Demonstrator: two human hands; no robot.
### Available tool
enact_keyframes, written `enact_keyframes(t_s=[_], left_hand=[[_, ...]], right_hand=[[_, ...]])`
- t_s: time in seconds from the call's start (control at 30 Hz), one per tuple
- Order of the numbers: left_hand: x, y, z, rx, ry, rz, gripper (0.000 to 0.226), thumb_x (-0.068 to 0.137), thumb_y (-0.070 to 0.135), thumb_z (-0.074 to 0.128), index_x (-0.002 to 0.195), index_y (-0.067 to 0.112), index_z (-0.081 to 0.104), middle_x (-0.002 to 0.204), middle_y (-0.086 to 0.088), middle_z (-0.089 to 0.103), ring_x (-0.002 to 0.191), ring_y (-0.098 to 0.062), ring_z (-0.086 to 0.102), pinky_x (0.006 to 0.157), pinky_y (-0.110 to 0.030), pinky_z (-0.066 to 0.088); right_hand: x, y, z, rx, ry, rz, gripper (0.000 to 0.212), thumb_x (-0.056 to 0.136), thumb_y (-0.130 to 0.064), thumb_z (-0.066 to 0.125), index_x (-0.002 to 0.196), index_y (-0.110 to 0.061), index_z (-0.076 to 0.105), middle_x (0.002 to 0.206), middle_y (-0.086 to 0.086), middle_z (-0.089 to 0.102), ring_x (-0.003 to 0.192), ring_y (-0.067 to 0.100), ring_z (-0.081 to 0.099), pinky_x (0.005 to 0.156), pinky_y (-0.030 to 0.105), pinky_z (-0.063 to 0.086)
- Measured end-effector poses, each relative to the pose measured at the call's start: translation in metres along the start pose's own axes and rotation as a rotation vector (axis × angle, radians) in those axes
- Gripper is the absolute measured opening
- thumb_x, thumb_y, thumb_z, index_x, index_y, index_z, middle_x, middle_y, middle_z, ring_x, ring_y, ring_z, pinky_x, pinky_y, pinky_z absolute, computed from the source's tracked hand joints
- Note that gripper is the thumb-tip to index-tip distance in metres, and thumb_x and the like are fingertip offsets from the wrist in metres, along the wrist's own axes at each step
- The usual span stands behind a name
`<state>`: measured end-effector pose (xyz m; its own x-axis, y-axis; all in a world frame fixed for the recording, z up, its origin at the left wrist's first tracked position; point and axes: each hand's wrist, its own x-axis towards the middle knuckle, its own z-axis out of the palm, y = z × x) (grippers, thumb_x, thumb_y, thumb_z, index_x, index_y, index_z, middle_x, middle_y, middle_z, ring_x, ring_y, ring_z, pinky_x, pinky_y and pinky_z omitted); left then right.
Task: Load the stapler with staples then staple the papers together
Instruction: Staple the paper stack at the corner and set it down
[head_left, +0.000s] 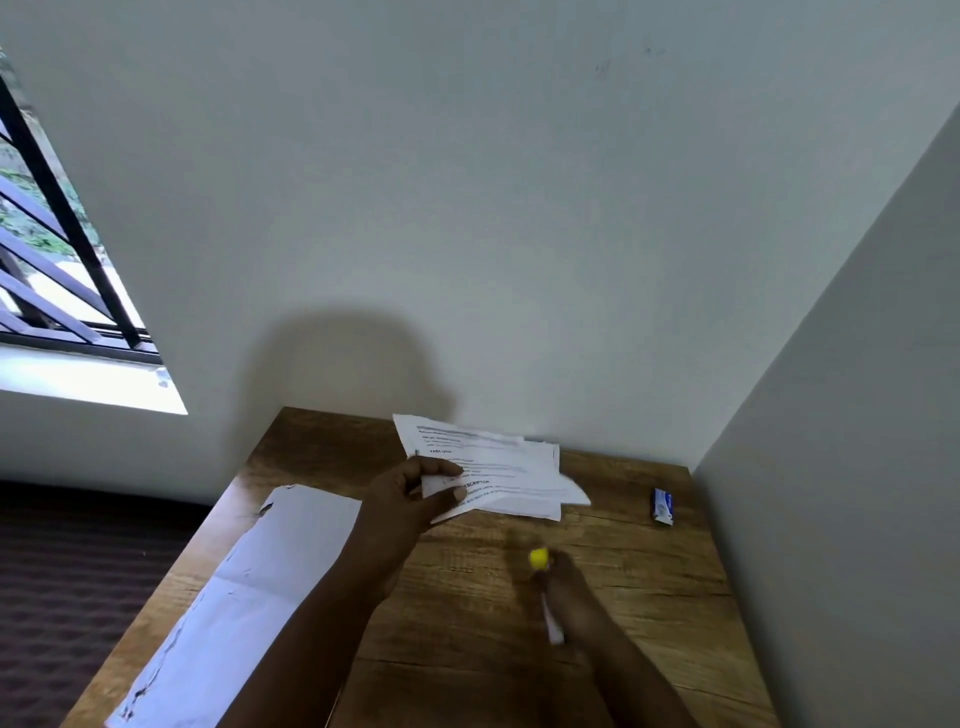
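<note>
In the middle of the frame, the left hand is pinching the papers by their left edge, lifting them off the table, likely to square them for stapling. They are lying long axis left to right. Lower right, the right hand is curling round the blurred stapler, yellow tip pointing toward the papers. A small staple box is sitting at far right.
</note>
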<state>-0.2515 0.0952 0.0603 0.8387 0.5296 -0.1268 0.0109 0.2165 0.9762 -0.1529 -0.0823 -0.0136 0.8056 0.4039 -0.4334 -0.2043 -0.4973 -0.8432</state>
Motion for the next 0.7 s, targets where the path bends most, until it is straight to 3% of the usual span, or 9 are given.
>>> enact_keyframes(t_s=[0.03, 0.07, 0.17, 0.23, 0.37, 0.47, 0.57, 0.63, 0.7], left_hand=[[0.0, 0.0, 0.0, 0.021, 0.007, 0.018, 0.02, 0.075, 0.004, 0.076, 0.092, 0.016, 0.072, 0.109, 0.007, 0.069, 0.107, -0.013, 0.063, 0.086, -0.03, 0.057], [0.0, 0.0, 0.0, 0.044, 0.009, 0.031, 0.021, 0.075, 0.002, 0.076, 0.092, 0.014, 0.071, 0.109, 0.003, 0.068, 0.107, -0.015, 0.063, 0.089, -0.034, 0.056], [0.0, 0.0, 0.0, 0.054, -0.001, 0.045, 0.018, 0.078, -0.004, 0.072, 0.087, 0.011, 0.069, 0.106, -0.003, 0.068, 0.106, -0.023, 0.065, 0.087, -0.04, 0.059], [0.0, -0.001, -0.001, 0.027, -0.009, 0.041, 0.017, 0.079, -0.007, 0.069, 0.082, 0.009, 0.067, 0.11, -0.006, 0.068, 0.106, -0.026, 0.065, 0.075, -0.033, 0.062], [-0.001, -0.001, 0.0, -0.019, -0.033, 0.028, 0.017, 0.08, -0.008, 0.067, 0.073, 0.007, 0.065, 0.117, -0.007, 0.066, 0.107, -0.025, 0.064, 0.068, -0.029, 0.06], [-0.002, 0.001, 0.002, -0.009, -0.061, 0.039, 0.023, 0.078, -0.002, 0.071, 0.063, 0.014, 0.067, 0.111, -0.006, 0.07, 0.108, -0.026, 0.065, 0.079, -0.042, 0.06], [-0.001, 0.003, 0.006, -0.052, -0.121, 0.047, 0.014, 0.068, 0.012, 0.076, 0.06, 0.016, 0.065, 0.106, -0.001, 0.073, 0.104, -0.022, 0.069, 0.074, -0.038, 0.061], [0.001, 0.003, 0.007, -0.103, -0.153, 0.047, 0.014, 0.065, 0.015, 0.077, 0.061, 0.015, 0.064, 0.107, 0.002, 0.074, 0.104, -0.018, 0.069, 0.07, -0.034, 0.061], [0.005, 0.002, 0.007, -0.138, -0.17, 0.049, 0.017, 0.064, 0.015, 0.078, 0.061, 0.014, 0.062, 0.11, 0.001, 0.073, 0.105, -0.017, 0.069, 0.069, -0.034, 0.06]], right_hand=[[0.002, 0.014, 0.007, -0.228, -0.064, -0.082, 0.035, 0.095, -0.015, 0.051, 0.13, -0.008, 0.053, 0.13, 0.017, 0.054, 0.113, 0.03, 0.056, 0.094, 0.032, 0.048], [0.002, 0.026, 0.013, -0.415, -0.145, -0.157, 0.045, 0.093, -0.011, 0.052, 0.138, -0.01, 0.046, 0.141, 0.013, 0.044, 0.125, 0.029, 0.047, 0.103, 0.029, 0.04], [-0.002, 0.048, 0.027, -0.617, -0.235, -0.266, 0.053, 0.086, -0.005, 0.058, 0.137, -0.012, 0.047, 0.139, 0.01, 0.042, 0.124, 0.026, 0.049, 0.103, 0.03, 0.043], [-0.001, 0.052, 0.031, -0.737, -0.226, -0.357, 0.051, 0.084, -0.012, 0.061, 0.134, -0.019, 0.052, 0.136, 0.005, 0.047, 0.12, 0.022, 0.052, 0.1, 0.029, 0.044], [0.007, 0.061, 0.031, -0.908, -0.235, -0.49, 0.057, 0.083, -0.017, 0.062, 0.137, -0.023, 0.047, 0.144, -0.003, 0.043, 0.131, 0.018, 0.038, 0.105, 0.022, 0.034], [0.01, 0.067, 0.031, -0.906, -0.224, -0.517, 0.052, 0.082, -0.021, 0.063, 0.133, -0.024, 0.052, 0.14, -0.002, 0.045, 0.128, 0.019, 0.04, 0.103, 0.021, 0.036], [0.012, 0.07, 0.026, -0.825, -0.255, -0.495, 0.052, 0.079, -0.035, 0.068, 0.128, -0.022, 0.058, 0.136, -0.001, 0.049, 0.126, 0.015, 0.044, 0.104, 0.017, 0.032], [0.014, 0.068, 0.022, -0.619, -0.276, -0.418, 0.05, 0.075, -0.034, 0.075, 0.121, -0.02, 0.064, 0.131, -0.001, 0.055, 0.118, 0.007, 0.052, 0.099, 0.013, 0.038], [0.018, 0.061, 0.017, -0.178, -0.225, -0.274, 0.022, 0.082, -0.014, 0.072, 0.104, -0.017, 0.072, 0.122, 0.009, 0.066, 0.101, 0.009, 0.064, 0.082, 0.014, 0.049]])
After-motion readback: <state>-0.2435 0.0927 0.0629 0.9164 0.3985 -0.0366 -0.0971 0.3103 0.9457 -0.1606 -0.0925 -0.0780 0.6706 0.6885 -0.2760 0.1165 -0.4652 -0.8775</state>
